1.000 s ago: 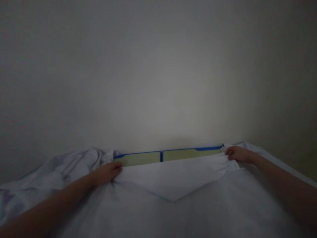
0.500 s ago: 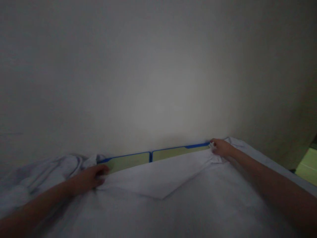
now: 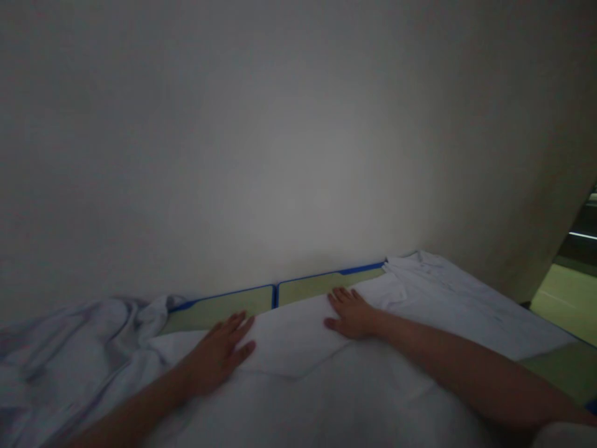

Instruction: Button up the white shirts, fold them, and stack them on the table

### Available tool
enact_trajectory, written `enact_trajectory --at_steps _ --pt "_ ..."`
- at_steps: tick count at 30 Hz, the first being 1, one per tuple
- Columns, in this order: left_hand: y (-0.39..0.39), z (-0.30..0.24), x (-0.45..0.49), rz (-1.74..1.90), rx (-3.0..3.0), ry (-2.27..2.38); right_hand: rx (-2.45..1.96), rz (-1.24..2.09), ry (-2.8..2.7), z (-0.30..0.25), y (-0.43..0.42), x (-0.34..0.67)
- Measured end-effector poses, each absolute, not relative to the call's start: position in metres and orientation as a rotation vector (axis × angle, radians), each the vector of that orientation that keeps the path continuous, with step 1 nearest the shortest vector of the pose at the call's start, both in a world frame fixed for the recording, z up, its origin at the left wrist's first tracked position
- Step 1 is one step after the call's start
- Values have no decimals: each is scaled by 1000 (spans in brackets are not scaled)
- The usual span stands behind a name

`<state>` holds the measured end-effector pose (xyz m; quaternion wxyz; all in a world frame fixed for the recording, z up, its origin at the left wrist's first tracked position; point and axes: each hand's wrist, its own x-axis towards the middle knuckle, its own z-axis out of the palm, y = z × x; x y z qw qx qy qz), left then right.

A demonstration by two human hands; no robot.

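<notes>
A white cloth lies spread over a surface, its far edge folded back into a flap. My left hand rests on the left part of this flap, fingers stretched and spread. On the right part, my right hand lies flat with its fingers apart. Beyond the fold shows a strip of pale green panels with blue edging. More white cloth is bunched up at the left. At the right, another stretch of white fabric reaches toward the far edge; whether it is one piece with the flap I cannot tell.
A plain grey wall rises directly behind the surface. At the far right is a lit yellow-green floor with dark shapes above it. Another pale green panel shows at the lower right.
Both hands have let go of the cloth's gathered ends and moved inward onto the flap, now lying flat. The cloth's far edge has settled lower and looks smoother.
</notes>
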<state>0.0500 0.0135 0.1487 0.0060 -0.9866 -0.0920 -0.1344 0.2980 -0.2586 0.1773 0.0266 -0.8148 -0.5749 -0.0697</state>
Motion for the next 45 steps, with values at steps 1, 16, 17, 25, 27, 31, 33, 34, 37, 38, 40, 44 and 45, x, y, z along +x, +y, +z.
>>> enact_trajectory --at_steps 1,16,17,25,27,31,33,34,37,38,40,44,45 --pt "14 147 47 -436 -3081 -279 -2542 -204 -1732 176 -270 307" --pt "34 151 41 -424 -3032 -325 -2774 -264 -1351 175 -318 404" --pt "41 152 44 -403 -3034 -335 -2759 -261 -1359 176 -311 404" --pt "65 155 59 -380 -3047 -323 -2824 -251 -1303 206 -286 397" --pt "63 153 64 -375 -3046 -311 -2787 -342 -1298 209 -259 368" --pt "54 150 82 -377 -3052 -254 -2328 -425 -1841 194 -172 285" --pt "47 149 91 -384 -3056 -225 -2229 -392 -1942 181 -139 254" --pt "44 149 93 -386 -3059 -218 -2212 -367 -1962 174 -131 245" --pt "40 149 94 -392 -3071 -220 -2225 -303 -1987 162 -143 254" --pt "41 149 93 -387 -3074 -219 -2247 -291 -1983 161 -156 267" --pt "45 148 88 -371 -3074 -219 -2328 -275 -1922 161 -192 303" --pt "60 147 79 -332 -3067 -247 -2544 -317 -1708 165 -273 382" --pt "62 148 77 -323 -3066 -258 -2601 -320 -1648 165 -290 397"
